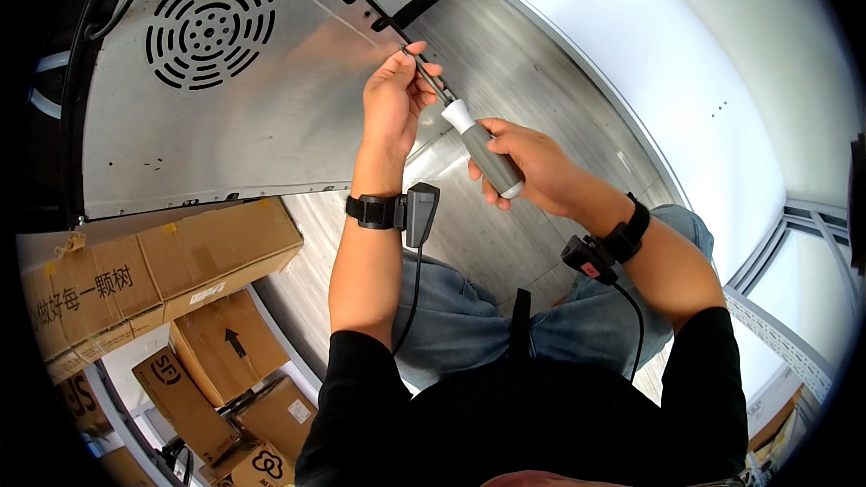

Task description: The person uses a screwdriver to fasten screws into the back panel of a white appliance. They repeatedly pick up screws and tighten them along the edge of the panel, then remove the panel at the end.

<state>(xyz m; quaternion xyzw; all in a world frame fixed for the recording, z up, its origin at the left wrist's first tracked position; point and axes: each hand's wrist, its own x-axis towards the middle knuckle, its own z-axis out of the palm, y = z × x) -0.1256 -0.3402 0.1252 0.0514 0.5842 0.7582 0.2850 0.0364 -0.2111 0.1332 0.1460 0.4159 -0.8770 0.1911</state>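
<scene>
The right hand is closing around the grey handle of a screwdriver, while the left hand is pinching its shaft near the tip, just above, against the metal panel. With the shaft slanting so, the tip is likely slipping off

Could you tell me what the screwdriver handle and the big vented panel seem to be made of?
Screwdriver handle: probably plastic, matt grey grip with white ends, no shine. Vented panel: sheet metal, likely brushed steel or aluminium, by its soft streaky reflections and punched slots.
</scene>
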